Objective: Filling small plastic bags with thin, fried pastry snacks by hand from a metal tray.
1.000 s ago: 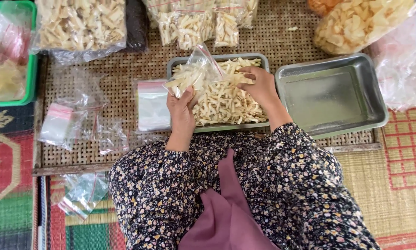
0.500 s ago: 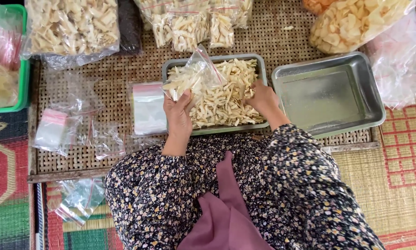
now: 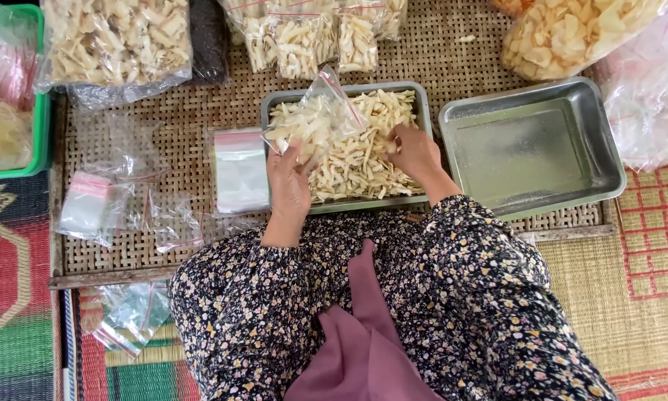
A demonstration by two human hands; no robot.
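Left hand (image 3: 289, 186) pinches a small clear zip bag (image 3: 315, 122), held open and tilted over the near-left of the metal tray (image 3: 423, 111); bag looks roughly half full. Right hand (image 3: 415, 152) is down in the pale chip strips (image 3: 363, 160), fingers curled on a pinch. Tray is well stocked, so plenty left. Empty bags (image 3: 241, 171) lie left; an empty steel pan (image 3: 534, 148) sits right. Further back, filled sealed bags (image 3: 311, 37) are done.
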